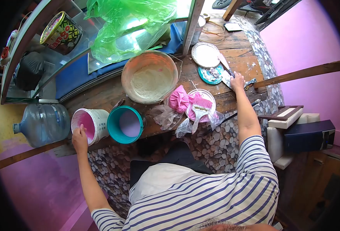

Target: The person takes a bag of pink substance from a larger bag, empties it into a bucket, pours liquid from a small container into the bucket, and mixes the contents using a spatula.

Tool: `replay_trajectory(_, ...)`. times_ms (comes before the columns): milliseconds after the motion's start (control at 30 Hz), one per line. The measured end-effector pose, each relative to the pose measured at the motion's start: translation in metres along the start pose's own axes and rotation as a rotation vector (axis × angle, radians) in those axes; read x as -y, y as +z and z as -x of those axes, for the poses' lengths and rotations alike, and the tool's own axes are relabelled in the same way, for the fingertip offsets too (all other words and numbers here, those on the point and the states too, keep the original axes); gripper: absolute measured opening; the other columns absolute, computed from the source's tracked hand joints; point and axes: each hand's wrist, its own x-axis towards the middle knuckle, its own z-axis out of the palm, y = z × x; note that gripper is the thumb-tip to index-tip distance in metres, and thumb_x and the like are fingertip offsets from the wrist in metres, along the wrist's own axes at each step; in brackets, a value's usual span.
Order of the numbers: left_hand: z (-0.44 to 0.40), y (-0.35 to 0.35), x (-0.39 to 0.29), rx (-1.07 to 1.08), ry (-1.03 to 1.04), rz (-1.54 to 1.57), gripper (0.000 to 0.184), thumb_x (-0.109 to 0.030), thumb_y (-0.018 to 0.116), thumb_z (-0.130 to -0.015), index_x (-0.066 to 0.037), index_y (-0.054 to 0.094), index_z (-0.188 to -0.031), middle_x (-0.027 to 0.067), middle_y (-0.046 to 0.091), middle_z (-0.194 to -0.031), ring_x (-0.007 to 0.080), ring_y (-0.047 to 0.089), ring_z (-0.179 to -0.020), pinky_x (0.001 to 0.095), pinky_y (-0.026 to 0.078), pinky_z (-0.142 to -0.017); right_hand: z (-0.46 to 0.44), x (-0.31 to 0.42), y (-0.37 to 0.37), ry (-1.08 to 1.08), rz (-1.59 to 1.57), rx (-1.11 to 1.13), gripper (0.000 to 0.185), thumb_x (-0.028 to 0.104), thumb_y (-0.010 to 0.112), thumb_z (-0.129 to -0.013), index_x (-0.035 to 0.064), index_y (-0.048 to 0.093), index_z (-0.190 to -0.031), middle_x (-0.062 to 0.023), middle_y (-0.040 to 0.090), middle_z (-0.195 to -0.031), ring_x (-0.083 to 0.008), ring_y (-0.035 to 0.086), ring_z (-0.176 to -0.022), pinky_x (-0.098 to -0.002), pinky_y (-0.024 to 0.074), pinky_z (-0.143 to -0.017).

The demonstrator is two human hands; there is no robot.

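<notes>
My left hand is closed on the near rim of a white bucket with pink paint on its inside wall. Beside that bucket is a teal bucket holding pale lilac liquid. At the right end of the wooden table, my right hand has its fingers closed round the dark handle of a putty knife with a whitish blade. A second pale blade lies close by. Next to them are a teal lid smeared with white paste and a white lid.
A large dusty basin stands mid-table. A wide paintbrush rests on a white lid beside a pink plastic bag. A water jug lies at left. Behind stands a glass case with a green bag. A wooden rail is at right.
</notes>
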Motion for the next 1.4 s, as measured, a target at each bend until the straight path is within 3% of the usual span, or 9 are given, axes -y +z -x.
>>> replay_trajectory(233,0.002,0.003,-0.008,-0.079,-0.069,0.120,0.033,-0.029,0.056,-0.103,-0.003,0.070,-0.115,0.0193,0.072,-0.099,0.0374,0.069,-0.086,0.0456,0.052,-0.078,-0.011,-0.013,0.003,-0.173,-0.101,-0.058,0.033,0.018,0.067,-0.090,0.0068,0.066,-0.121,-0.0160,0.062,-0.118,-0.0361,0.056,-0.115,-0.0437,0.0453,-0.102)
replay_trajectory(300,0.003,-0.007,-0.017,0.051,-0.175,0.097,0.032,-0.028,0.057,-0.102,-0.003,0.068,-0.118,0.0201,0.072,-0.102,0.0353,0.070,-0.088,0.0424,0.053,-0.080,-0.012,-0.015,0.003,-0.225,-0.114,-0.128,0.027,0.016,0.065,-0.091,0.0036,0.066,-0.115,-0.0164,0.062,-0.116,-0.0361,0.056,-0.114,-0.0444,0.0456,-0.100)
replay_trajectory(633,-0.008,-0.002,0.023,-0.075,-0.037,0.260,0.025,-0.022,0.059,-0.100,0.001,0.070,-0.102,0.0177,0.070,-0.095,0.0332,0.067,-0.087,0.0385,0.052,-0.081,0.008,-0.016,-0.036,-0.315,-0.235,-0.314,0.023,0.009,0.063,-0.091,0.0012,0.065,-0.113,-0.0189,0.063,-0.109,-0.0371,0.060,-0.104,-0.0456,0.0471,-0.092)
replay_trajectory(700,-0.012,-0.004,0.033,-0.132,0.103,0.221,0.020,-0.018,0.063,-0.098,0.001,0.067,-0.092,0.0167,0.067,-0.092,0.0340,0.065,-0.086,0.0391,0.051,-0.078,0.024,-0.003,-0.056,-0.425,-0.283,-0.361,0.020,0.009,0.061,-0.092,0.0002,0.066,-0.109,-0.0193,0.065,-0.102,-0.0365,0.062,-0.098,-0.0451,0.0479,-0.089)
replay_trajectory(833,-0.016,-0.023,0.034,-0.159,0.191,0.304,0.020,-0.015,0.068,-0.093,0.000,0.061,-0.082,0.0154,0.063,-0.088,0.0332,0.062,-0.084,0.0401,0.050,-0.078,0.104,0.066,-0.121,-0.439,-0.441,-0.197,0.024,0.013,0.060,-0.097,-0.0007,0.066,-0.117,-0.0157,0.064,-0.105,-0.0298,0.061,-0.097,-0.0384,0.0477,-0.087)
replay_trajectory(967,-0.023,-0.029,0.061,-0.265,0.143,0.355,0.016,-0.016,0.068,-0.093,-0.001,0.064,-0.091,0.0134,0.063,-0.096,0.0296,0.062,-0.089,0.0391,0.051,-0.082,0.205,0.154,-0.171,-0.360,-0.731,0.091,0.026,0.014,0.055,-0.103,-0.0014,0.061,-0.123,-0.0067,0.061,-0.106,-0.0133,0.059,-0.094,-0.0283,0.0475,-0.081)
replay_trajectory(1167,-0.027,-0.015,0.129,-0.136,-0.043,0.474,0.028,-0.023,0.066,-0.097,0.001,0.068,-0.111,0.0119,0.065,-0.101,0.0231,0.065,-0.089,0.0361,0.053,-0.083,0.348,0.296,-0.218,-0.442,-0.963,0.314,0.027,0.014,0.055,-0.104,-0.0008,0.057,-0.127,-0.0038,0.062,-0.108,-0.0101,0.057,-0.093,-0.0245,0.0474,-0.082)
replay_trajectory(1267,-0.029,-0.007,0.155,0.050,-0.113,0.609,0.033,-0.024,0.065,-0.098,0.004,0.067,-0.116,0.0141,0.067,-0.105,0.0230,0.066,-0.089,0.0357,0.053,-0.082,0.394,0.353,-0.223,-0.453,-0.990,0.518,0.024,0.015,0.056,-0.104,-0.0005,0.056,-0.123,-0.0017,0.059,-0.103,-0.0071,0.056,-0.090,-0.0223,0.0460,-0.076)
replay_trajectory(1400,-0.031,0.000,0.164,0.414,-0.170,1.026,0.038,-0.028,0.070,-0.096,0.004,0.068,-0.116,0.0047,0.072,-0.086,0.0111,0.067,-0.078,0.0274,0.052,-0.069,0.442,0.428,-0.231,-0.373,-0.977,0.567,0.026,0.013,0.062,-0.100,-0.0012,0.057,-0.121,-0.0019,0.056,-0.104,-0.0068,0.056,-0.083,-0.0228,0.0467,-0.071)
